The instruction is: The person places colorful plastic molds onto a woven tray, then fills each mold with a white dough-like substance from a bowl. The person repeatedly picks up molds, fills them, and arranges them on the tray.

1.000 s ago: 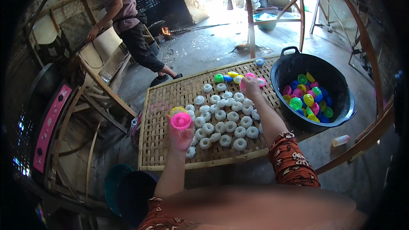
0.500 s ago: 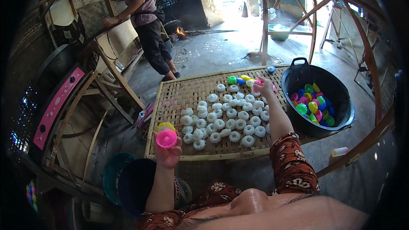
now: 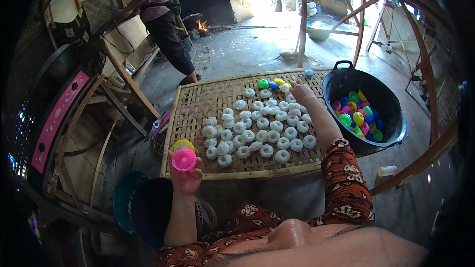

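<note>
Rings [image 3: 262, 123], white and rough-textured, cover the middle and right of a woven tabletop [image 3: 190, 118], lying free of the plastic cups that a worker handles at its near and far sides. By the tabletop's near-left corner, the left hand [image 3: 188, 178] has its grip on a pink cup [image 3: 184, 160] and, behind it, a yellow cup [image 3: 183, 145] — something pale shows in the latter. The right hand [image 3: 301, 90] reaches to the tabletop's far edge, beside a small cluster of green, blue and yellow cups [image 3: 273, 85]; whether its grip is clasping or released cannot be told. A lone blue cup [image 3: 309, 72] sits at the tabletop's far-right edge. At the tabletop's right end, a black tub [image 3: 351, 79] holds many coloured cups [image 3: 358, 118]. Judging by the spread, the work appears well advanced — dozens of rings lie out. Left to handle, it seems: the held pair and the few cups along the tabletop's far edge.
</note>
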{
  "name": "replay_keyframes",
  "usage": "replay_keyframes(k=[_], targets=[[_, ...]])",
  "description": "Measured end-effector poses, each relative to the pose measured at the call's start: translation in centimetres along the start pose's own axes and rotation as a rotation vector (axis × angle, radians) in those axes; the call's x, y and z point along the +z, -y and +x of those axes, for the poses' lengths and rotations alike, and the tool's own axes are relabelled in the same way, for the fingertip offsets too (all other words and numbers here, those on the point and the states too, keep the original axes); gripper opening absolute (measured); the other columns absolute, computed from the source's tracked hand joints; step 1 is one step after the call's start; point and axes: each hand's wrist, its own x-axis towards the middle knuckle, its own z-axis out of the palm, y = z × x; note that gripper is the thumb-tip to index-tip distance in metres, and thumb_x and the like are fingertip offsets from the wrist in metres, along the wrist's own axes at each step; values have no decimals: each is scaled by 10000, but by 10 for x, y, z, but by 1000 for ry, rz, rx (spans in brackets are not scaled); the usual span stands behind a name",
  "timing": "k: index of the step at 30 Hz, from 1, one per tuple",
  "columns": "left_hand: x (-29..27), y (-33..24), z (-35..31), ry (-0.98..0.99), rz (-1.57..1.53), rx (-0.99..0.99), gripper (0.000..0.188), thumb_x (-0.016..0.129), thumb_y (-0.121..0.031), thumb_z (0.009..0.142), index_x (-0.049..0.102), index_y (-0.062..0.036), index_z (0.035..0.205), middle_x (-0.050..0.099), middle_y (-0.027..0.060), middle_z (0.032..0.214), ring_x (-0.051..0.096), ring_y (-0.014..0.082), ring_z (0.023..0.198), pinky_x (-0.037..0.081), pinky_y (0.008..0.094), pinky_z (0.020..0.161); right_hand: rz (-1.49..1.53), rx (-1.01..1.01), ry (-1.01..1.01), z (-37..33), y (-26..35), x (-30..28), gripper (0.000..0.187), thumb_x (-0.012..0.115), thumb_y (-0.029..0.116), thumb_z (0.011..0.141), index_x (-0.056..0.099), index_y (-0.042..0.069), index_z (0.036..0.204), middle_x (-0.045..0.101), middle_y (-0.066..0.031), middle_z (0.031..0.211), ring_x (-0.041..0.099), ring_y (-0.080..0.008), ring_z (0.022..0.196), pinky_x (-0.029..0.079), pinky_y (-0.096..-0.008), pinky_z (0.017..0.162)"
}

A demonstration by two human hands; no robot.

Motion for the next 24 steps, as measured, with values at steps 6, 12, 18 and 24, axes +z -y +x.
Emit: replay_keyframes(k=[6, 12, 18, 24], targets=[[4, 4, -5, -94, 73, 41, 627, 514, -586, 825, 506, -68, 1177, 577, 110, 1105, 583, 262, 940, 502, 268, 584, 41, 334, -501, -35, -12, -70, 215, 531, 125, 775, 602, 63, 969, 534, -118, 1072, 482, -270, 1044, 447, -388, 818], [-8, 37, 23, -97, 295, 23, 521, 465, -577, 855, 515, -157, 1158, 604, 26, 1040, 609, 169, 902, 512, 231, 529, 35, 633, -576, -117, 4, -113, 443, 576, 114, 763, 550, 52, 1201, 437, -160, 1292, 349, -371, 1220, 306, -500, 1001], [-10, 100, 67, -229, 418, -36, 513, 407, -532, 899, 453, -136, 1220, 568, 39, 1120, 618, 164, 905, 554, 289, 691, 1697, 95, -13, -154, 175, -110, 337, 663, 196, 811, 599, 14, 1088, 635, -56, 826, 586, -94, 670, 497, -223, 581], [-17, 111, 68, -261, 386, -108, 524, 447, -513, 891, 448, -104, 1218, 542, 104, 1157, 603, 244, 965, 550, 359, 776, 1969, 239, 101, -160, 183, -90, 275, 603, 108, 805, 599, -31, 1042, 630, -81, 842, 601, -108, 638, 500, -227, 537]])
